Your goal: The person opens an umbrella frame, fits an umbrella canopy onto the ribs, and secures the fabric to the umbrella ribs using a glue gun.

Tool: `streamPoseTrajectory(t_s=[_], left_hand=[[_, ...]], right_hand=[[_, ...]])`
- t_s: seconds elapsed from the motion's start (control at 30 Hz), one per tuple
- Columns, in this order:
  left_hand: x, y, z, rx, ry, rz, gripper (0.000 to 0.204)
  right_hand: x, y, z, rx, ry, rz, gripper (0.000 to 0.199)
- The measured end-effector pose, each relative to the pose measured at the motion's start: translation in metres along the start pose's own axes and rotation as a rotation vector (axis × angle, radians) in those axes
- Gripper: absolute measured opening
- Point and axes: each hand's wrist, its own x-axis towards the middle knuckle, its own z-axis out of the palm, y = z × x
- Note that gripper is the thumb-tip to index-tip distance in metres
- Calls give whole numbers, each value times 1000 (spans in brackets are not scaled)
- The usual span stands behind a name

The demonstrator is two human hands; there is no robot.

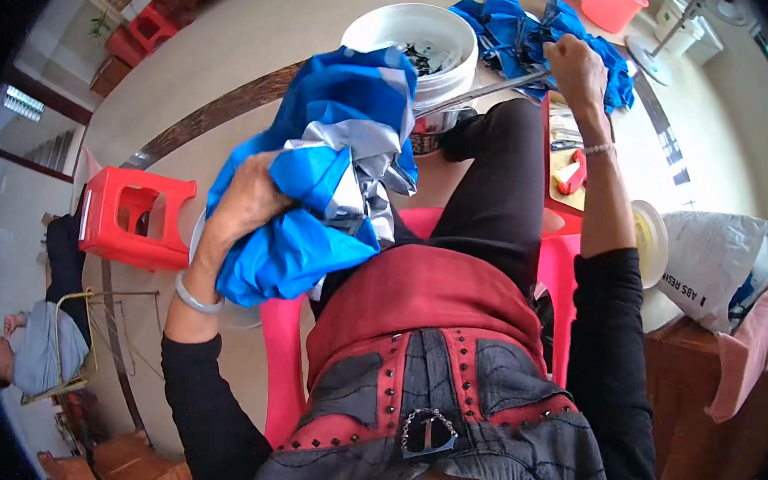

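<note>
Here, your left hand [252,195] clutches crinkled blue-and-silver sheeting [298,247], your right hand [579,73] seemingly clamps a slim rod [486,92], and smooth floor [266,19] spreads beyond the round bucket [451,76].

L hand [257,196] fingertips: hid. by blue fabric [297,256] | wht bucket [450,90] bits [423,59]: too sm.
</note>
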Motion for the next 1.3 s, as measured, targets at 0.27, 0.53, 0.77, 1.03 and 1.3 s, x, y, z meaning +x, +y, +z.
streamPoseTrajectory(t_s=[0.27, 0.53, 0.77, 1.03, 1.3], left_hand=[[19, 5, -60, 517, 164, 243, 33], [37, 38, 12, 98, 582, 112, 35], [38, 49, 93, -1436, 0, -338, 33], [38, 61, 89, -1290, 187, -303, 22], [35, 82, 63, -1592, -50, -325, 20]], right_hand=[[-76, -138, 7, 482, -251, -741, 7], [-18, -197, 63, 1862, -708, 855, 11], [-18, -199, 67, 1854, -541, 1043, 13], [-1, -212, 16, 2029, -510, 662, 17], [49, -202, 58, 2002, -594, 832, 15]])
